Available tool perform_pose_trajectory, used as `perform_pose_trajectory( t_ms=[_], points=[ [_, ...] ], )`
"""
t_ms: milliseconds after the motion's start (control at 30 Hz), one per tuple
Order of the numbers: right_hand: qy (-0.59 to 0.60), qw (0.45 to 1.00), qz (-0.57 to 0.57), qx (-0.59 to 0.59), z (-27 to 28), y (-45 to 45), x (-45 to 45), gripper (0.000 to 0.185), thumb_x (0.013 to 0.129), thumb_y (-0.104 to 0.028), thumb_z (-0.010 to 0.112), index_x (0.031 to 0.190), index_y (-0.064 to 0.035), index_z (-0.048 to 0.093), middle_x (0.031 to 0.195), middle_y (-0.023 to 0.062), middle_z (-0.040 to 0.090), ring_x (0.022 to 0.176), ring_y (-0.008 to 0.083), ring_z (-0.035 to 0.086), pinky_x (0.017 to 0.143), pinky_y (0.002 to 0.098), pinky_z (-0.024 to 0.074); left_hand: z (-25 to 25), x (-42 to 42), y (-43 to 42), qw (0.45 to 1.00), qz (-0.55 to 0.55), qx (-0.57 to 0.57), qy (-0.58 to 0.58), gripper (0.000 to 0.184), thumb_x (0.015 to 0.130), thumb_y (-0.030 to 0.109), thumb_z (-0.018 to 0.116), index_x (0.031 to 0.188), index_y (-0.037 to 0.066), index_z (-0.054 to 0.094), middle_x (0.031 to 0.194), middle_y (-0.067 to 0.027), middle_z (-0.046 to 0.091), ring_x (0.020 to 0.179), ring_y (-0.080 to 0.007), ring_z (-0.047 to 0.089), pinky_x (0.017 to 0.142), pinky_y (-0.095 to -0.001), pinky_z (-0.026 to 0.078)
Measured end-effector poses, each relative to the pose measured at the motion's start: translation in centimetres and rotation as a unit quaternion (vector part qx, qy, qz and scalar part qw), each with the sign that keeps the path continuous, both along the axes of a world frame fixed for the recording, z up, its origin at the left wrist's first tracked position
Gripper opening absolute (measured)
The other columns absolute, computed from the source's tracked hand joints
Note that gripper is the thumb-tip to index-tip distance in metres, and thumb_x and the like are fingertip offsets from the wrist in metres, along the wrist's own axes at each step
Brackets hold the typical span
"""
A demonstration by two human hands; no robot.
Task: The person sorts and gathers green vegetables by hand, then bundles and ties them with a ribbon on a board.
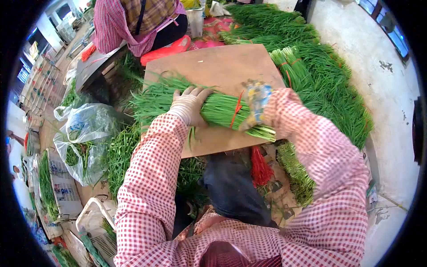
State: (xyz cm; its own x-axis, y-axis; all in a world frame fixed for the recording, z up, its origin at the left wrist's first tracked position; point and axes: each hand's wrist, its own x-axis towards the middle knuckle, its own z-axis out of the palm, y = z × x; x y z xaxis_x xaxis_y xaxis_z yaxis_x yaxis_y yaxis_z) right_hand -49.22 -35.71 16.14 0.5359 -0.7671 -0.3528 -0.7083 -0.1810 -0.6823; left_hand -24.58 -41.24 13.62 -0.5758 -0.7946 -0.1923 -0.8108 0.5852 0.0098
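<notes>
A bunch of garlic chives (222,109) lies across the brown board, its leafy end to the left and its pale cut ends to the right. Around it, near the stem end, runs a red tie (237,109). My left hand (191,104), in a pale glove, is closed over the middle of the bunch and presses it onto the board. At the stem end is my right hand (257,104), in a blue and yellow patterned glove; motion blurs its fingers, so their hold on the stems cannot be made out.
The board (200,66) stands before my knees. Tied bunches (291,66) lie among a large heap of chives (329,89) at the right. Red ties (261,167) hang below the board's near edge. A plastic bag (86,138) and crate (95,218) stand left. Another person (138,22) sits opposite.
</notes>
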Motion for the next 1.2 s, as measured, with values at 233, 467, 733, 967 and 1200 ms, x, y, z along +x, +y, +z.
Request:
perform_pose_trajectory(
  t_ms=[233,467,733,967,1200],
  points=[
    [-0.014,0.983,-0.021,0.181,-1.9,-4.9,0.4,0.094,0.059,-0.039,0.086,0.134,-0.0042,0.041,0.128,0.0126,0.052,0.116,0.0233,0.051,0.102,0.0378,0.0386,-0.1,1.8,5.1,0.932,-0.089,-0.302,0.183,0.071,0.058,0.025,0.079,0.121,0.012,0.049,0.122,-0.0122,0.049,0.119,-0.0318,0.043,0.099,-0.0561,0.030],
    [-0.052,0.984,-0.018,0.167,-4.1,-4.2,0.6,0.088,0.061,-0.037,0.086,0.131,-0.0050,0.044,0.125,0.0113,0.054,0.114,0.0227,0.053,0.101,0.0379,0.0403,-5.7,-1.6,14.2,0.635,0.235,0.509,0.531,0.057,0.076,0.026,0.073,0.121,0.001,0.048,0.107,-0.0082,0.059,0.097,-0.0181,0.056,0.084,-0.0321,0.047],
    [-0.224,0.966,-0.056,0.114,-7.6,6.9,3.1,0.081,0.063,-0.036,0.085,0.128,-0.0059,0.048,0.122,0.0098,0.057,0.112,0.0221,0.054,0.098,0.0380,0.0423,-8.9,-4.1,18.6,0.478,0.282,0.473,0.684,0.082,0.075,0.036,0.075,0.135,0.001,0.032,0.121,-0.0092,0.050,0.112,-0.0210,0.049,0.098,-0.0354,0.039],
    [-0.442,0.882,-0.118,0.117,-7.8,13.6,2.9,0.075,0.065,-0.034,0.084,0.126,-0.0067,0.051,0.120,0.0085,0.059,0.111,0.0215,0.055,0.096,0.0380,0.0441,-6.4,-2.9,19.9,0.642,0.241,0.369,0.627,0.101,0.061,0.014,0.084,0.138,0.000,0.021,0.125,-0.0128,0.050,0.113,-0.0232,0.051,0.098,-0.0363,0.041],
    [-0.566,0.818,-0.100,0.004,-0.8,8.3,3.7,0.075,0.063,-0.032,0.086,0.125,-0.0063,0.051,0.118,0.0086,0.060,0.110,0.0214,0.056,0.095,0.0383,0.0457,0.7,-1.7,14.5,0.770,0.087,0.240,0.585,0.113,0.056,0.011,0.084,0.142,0.001,0.010,0.132,-0.0142,0.043,0.123,-0.0232,0.042,0.104,-0.0382,0.036]
  ],
)
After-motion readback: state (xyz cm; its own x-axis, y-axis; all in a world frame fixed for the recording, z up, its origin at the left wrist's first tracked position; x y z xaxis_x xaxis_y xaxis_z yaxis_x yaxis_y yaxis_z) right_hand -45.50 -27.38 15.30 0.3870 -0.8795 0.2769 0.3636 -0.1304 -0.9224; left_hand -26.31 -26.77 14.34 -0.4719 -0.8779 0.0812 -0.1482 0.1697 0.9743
